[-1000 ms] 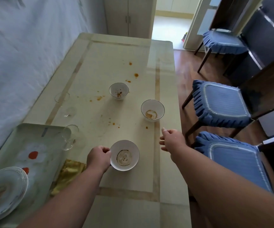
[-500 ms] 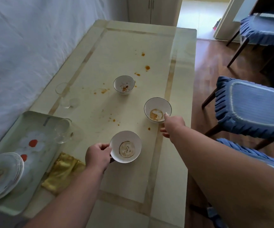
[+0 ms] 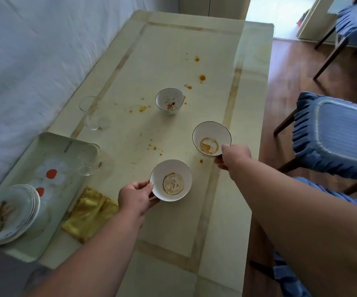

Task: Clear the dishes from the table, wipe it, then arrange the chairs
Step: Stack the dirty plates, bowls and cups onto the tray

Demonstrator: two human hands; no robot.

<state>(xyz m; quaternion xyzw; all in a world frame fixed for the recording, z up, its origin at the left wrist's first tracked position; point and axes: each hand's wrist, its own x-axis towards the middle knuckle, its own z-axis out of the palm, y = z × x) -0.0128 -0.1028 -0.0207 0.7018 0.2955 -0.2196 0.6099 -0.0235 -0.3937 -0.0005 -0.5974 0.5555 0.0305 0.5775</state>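
Note:
Three dirty white bowls stand on the cream table [image 3: 173, 43]. My left hand [image 3: 136, 196] grips the near bowl [image 3: 172, 180] by its left rim. My right hand [image 3: 234, 156] pinches the near rim of the right bowl [image 3: 211, 138], thumb inside. The far bowl [image 3: 169, 100] stands alone at mid-table among orange food stains. A tray [image 3: 51, 146] at the left edge carries stacked dirty plates [image 3: 8, 213]. A yellow cloth [image 3: 89, 215] lies beside the tray, under my left forearm.
A clear glass [image 3: 88, 161] stands at the tray's right corner and another glass [image 3: 91, 113] farther back by the white wall. Blue-cushioned chairs [image 3: 336, 136] stand off the table's right side on the wooden floor, another chair [image 3: 355, 24] by the doorway.
My right hand has reached forward and closed on the right bowl's rim. My left hand keeps its hold on the near bowl. The view has shifted closer to the table.

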